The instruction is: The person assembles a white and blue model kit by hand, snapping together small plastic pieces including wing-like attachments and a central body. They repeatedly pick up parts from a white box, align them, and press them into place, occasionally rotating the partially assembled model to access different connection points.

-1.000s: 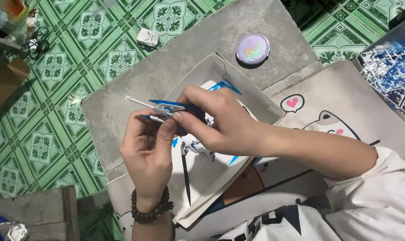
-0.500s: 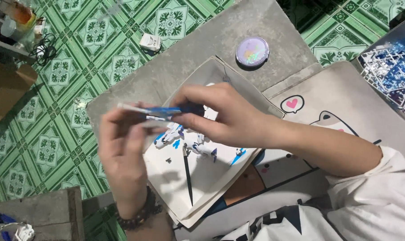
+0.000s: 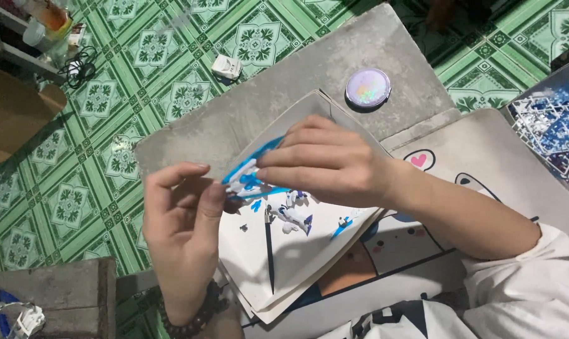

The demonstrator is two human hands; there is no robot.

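My right hand pinches a small blue and white plastic model part by its fingertips, over a shallow white cardboard tray. My left hand, with a dark bead bracelet at the wrist, touches the same part with thumb and forefinger from the left. Inside the tray lie a thin black tool, a white and blue model piece and small blue bits.
The tray rests on a grey slab over green patterned floor tiles. A round iridescent lid sits on the slab, a white plug beyond it. A box of blue and white parts is at right.
Both hands have shifted right and lower over the tray. The long thin stick-like piece held a second ago is no longer visible; a compact blue and white part is between the fingers.
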